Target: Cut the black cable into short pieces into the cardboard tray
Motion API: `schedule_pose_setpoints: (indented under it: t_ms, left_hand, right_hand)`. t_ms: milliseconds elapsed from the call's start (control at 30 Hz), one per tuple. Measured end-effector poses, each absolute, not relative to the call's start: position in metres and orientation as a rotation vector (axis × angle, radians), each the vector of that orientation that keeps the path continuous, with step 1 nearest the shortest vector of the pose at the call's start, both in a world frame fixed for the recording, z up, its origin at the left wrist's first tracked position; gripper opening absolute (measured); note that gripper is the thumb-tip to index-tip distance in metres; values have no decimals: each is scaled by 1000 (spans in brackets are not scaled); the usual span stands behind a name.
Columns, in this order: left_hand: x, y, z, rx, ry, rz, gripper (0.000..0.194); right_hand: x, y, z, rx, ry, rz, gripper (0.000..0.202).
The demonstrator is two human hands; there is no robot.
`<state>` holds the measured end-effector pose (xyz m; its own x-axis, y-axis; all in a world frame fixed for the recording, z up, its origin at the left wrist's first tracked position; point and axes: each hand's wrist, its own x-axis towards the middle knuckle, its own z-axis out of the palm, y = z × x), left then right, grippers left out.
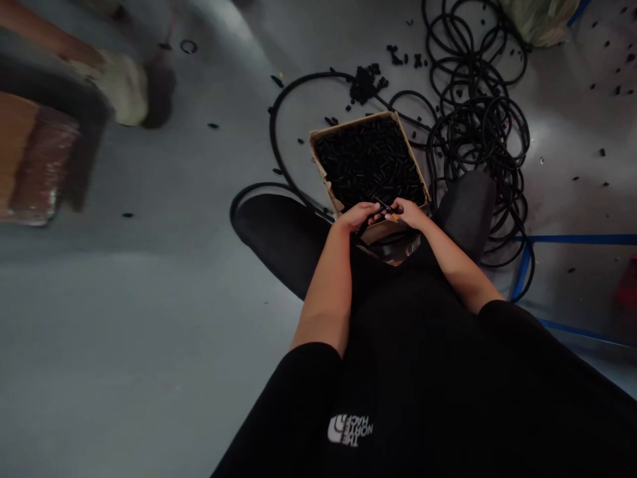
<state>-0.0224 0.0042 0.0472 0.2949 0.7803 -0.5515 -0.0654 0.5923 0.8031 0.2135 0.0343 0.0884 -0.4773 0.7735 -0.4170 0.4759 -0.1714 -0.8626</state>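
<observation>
Around the open tan cardboard box [383, 232] spreads a smooth grey floor [174, 299], and to the box's right lies a big, loose tangle of black rubber-like tube [478, 133], with one wide loop curving round the box's far left side. The person's black-clad left leg [283, 232] and black-clad right leg [468, 206] flank the box, probably to keep it steady and close under the work. Over its near edge the bare left hand [362, 216] and bare right hand [408, 212] almost meet; the left grip is closed on a dark length of the tube, seemingly to hold it firm, while the right grip is closed round a slim orange-handled tool [395, 217], angled towards that length. Whether tool and tube touch is too small to tell. Short black cylindrical pieces [371, 159] fill the box close to its rim, so its torn left edge gives little height to spare; more lie in a small heap [365, 85] just beyond its far side. The left arm has broad floor outward from the box, whereas the right leg and the tangle crowd the opposite side, leaving less room there.
</observation>
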Motion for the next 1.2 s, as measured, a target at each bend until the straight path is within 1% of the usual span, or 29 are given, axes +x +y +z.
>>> schedule_pose_setpoints:
  t_ms: [167, 300, 433, 600, 733, 833, 967, 1033, 1133, 1200]
  left_hand:
    - [-19, 9, 46, 694, 1341, 900, 41]
    - [-13, 8, 51, 629, 1418, 1014, 40]
    - [-13, 8, 57, 482, 1449, 1112, 41]
    - [-13, 7, 62, 473, 1411, 1068, 46]
    - [-7, 5, 59, 565, 1384, 1013, 46]
    - [-4, 6, 52, 617, 1461, 997, 43]
    - [-4, 8, 41, 710, 1596, 950, 37]
    - [-3, 7, 38, 775, 1570, 902, 34]
    - [1, 6, 36, 900, 1505, 881, 32]
    - [4, 5, 36, 962, 1456, 858, 30]
  right_hand:
    - [218, 35, 81, -1543, -1851, 1572, 40]
    - [219, 31, 79, -1547, -1975, 1487, 34]
    - [221, 25, 83, -1585, -2201, 1303, 40]
    - [221, 20, 89, -1562, -2350, 1268, 44]
    - [218, 19, 91, -1538, -2358, 1275, 41]
    - [217, 21, 87, -1562, -2280, 1315, 35]
    - [219, 26, 73, -1644, -2033, 1410, 30]
    - [220, 28, 66, -1660, -1912, 1498, 35]
    - [221, 28, 60, -1649, -1772, 1664, 51]
    - [220, 29, 61, -1635, -1751, 1668, 59]
